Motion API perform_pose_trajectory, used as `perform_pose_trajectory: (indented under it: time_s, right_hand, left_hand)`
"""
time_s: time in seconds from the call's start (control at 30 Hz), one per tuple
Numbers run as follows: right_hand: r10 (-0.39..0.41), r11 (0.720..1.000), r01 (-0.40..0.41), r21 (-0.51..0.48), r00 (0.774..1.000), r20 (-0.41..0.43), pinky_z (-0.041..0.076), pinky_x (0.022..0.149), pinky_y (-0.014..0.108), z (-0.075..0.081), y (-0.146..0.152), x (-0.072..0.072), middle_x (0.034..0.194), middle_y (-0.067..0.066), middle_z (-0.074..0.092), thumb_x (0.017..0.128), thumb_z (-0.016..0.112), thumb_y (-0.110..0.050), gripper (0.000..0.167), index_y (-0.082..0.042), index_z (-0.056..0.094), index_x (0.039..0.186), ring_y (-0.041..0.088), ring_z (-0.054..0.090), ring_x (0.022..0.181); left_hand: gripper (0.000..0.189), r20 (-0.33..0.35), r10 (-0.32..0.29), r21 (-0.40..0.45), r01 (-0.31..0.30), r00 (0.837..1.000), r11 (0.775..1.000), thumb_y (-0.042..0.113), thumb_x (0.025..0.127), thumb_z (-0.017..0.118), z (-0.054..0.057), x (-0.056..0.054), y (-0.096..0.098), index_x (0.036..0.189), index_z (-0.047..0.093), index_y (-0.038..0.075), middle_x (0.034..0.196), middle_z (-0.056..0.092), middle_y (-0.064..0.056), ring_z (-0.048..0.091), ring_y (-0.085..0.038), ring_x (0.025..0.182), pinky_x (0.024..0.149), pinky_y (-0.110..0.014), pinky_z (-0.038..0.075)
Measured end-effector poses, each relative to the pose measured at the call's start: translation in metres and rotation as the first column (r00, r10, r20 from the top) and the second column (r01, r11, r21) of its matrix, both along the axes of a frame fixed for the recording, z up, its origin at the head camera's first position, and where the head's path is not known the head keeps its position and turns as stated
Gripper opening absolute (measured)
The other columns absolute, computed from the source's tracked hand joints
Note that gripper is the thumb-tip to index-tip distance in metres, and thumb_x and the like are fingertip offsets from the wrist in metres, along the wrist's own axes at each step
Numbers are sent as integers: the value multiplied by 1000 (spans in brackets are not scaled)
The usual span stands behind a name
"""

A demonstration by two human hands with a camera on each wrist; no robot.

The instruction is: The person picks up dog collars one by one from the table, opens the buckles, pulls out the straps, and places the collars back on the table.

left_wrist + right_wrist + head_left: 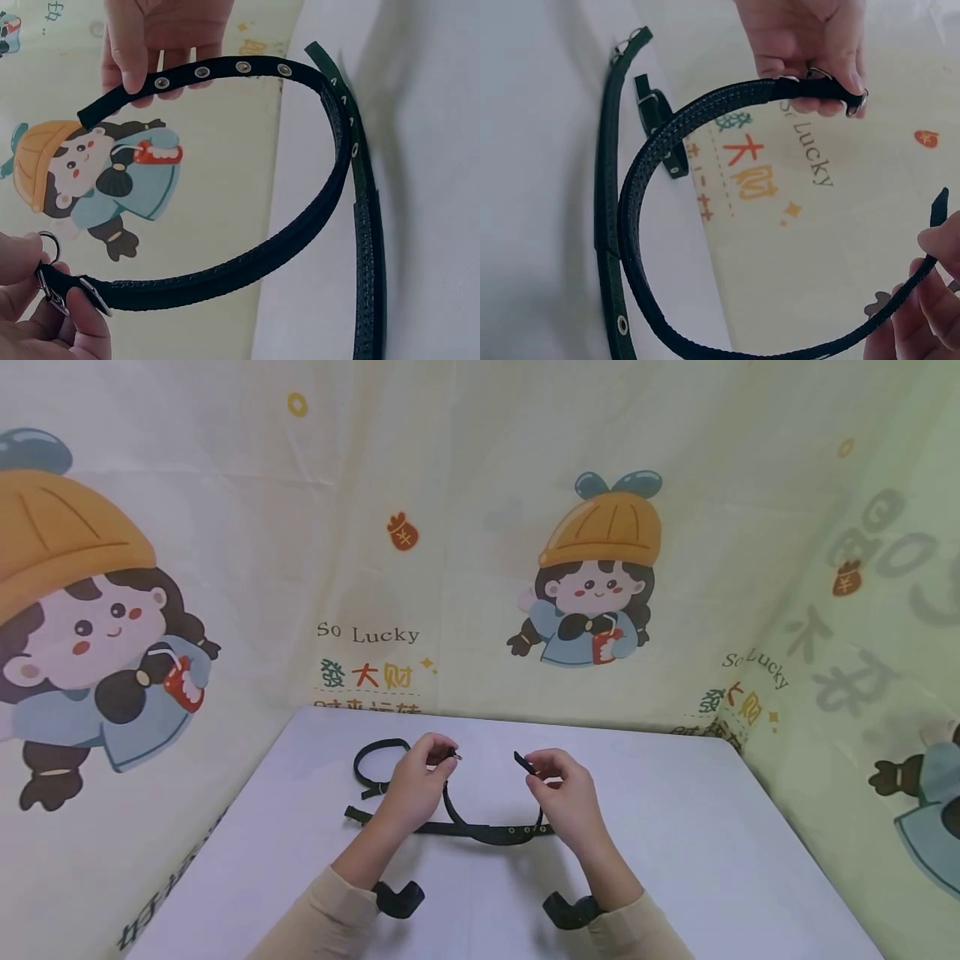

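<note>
A black collar (225, 277) with a metal buckle (52, 291), a ring and a row of eyelets is raised between both hands, bowed into an open loop. My left hand (414, 787) pinches its buckle end between thumb and fingers. The eyelet end, with its cut tip pointing out, is gripped by my right hand (572, 795). The two ends stand apart. Below the loop a second black collar (450, 829) lies stretched flat on the table, partly behind my left forearm. A third collar (358, 764), fastened into a ring, rests behind my left hand, which hides part of it.
The white table (675, 843) reaches back to a cloth backdrop (480, 610) printed with cartoon figures and lettering. Black devices, a left one (400, 900) and a right one (570, 912), are worn on the wrists.
</note>
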State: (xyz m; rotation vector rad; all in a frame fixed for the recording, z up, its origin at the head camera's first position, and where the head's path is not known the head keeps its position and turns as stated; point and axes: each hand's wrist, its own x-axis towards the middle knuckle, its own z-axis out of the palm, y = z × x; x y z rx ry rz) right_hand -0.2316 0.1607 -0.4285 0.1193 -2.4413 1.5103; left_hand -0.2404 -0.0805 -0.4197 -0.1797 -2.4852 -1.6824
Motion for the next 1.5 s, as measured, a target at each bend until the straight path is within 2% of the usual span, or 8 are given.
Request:
perform_pose_trajectory:
  time_s: [0.3,0.53,0.67,0.87,1.0,1.17,1.4,1.5]
  right_hand:
    - [-49,997,52,-60,998,43,57,86,30,0,11,0,111,9,75,94,75,-2,27,-13,75,119,22,70,102]
    - [-92,989,96,-116,995,40,58,81,27,0,20,1,108,14,75,94,71,1,21,-7,73,113,20,71,98]
    - [-94,979,102,-179,994,53,63,77,24,-1,25,2,107,17,74,96,69,1,15,-4,72,110,16,73,92]
    - [-82,965,96,-246,995,64,66,78,29,-3,32,3,109,21,72,99,71,-2,12,1,70,111,18,76,92]
    - [-93,962,108,-250,993,73,66,79,28,-3,37,4,112,24,74,100,70,-1,12,2,70,111,21,77,96]
    - [-92,964,108,-241,993,77,66,82,28,-2,41,4,118,25,72,100,69,1,14,1,70,114,25,76,100]
    - [-100,960,123,-253,990,104,66,81,28,-5,46,5,117,24,73,97,69,6,16,2,69,112,21,78,97]
    - [-106,959,131,-252,988,110,66,81,28,-8,50,5,115,22,75,97,69,7,16,3,68,112,16,79,94]
  left_hand:
    - [22,16,77,75,-78,997,994,15,101,76,-2,-1,-11,119,66,11,111,69,-7,65,-20,104,88,-30,57]
    - [19,15,107,73,-108,994,992,17,106,69,-3,1,-23,125,71,16,115,72,-6,65,-21,104,84,-22,55]
    - [19,18,118,42,-119,993,992,16,108,66,-3,3,-29,126,73,17,116,73,-5,66,-21,105,86,-23,55]
    - [24,27,143,22,-143,989,989,6,103,71,-2,4,-38,125,73,15,117,73,-7,66,-23,110,90,-28,58]
    - [27,29,159,-13,-159,987,987,2,102,70,-4,4,-43,126,74,14,119,73,-8,67,-23,113,95,-33,62]
    - [18,5,189,-36,-188,982,981,5,100,73,-7,2,-52,117,76,12,119,75,-10,67,-24,111,97,-39,61]
    - [18,64,210,27,-212,976,977,13,102,73,-10,4,-61,120,72,9,114,71,-11,63,-24,104,79,-22,57]
    - [20,83,209,57,-214,974,975,15,104,71,-12,4,-64,123,73,9,112,72,-12,64,-22,100,76,-20,58]
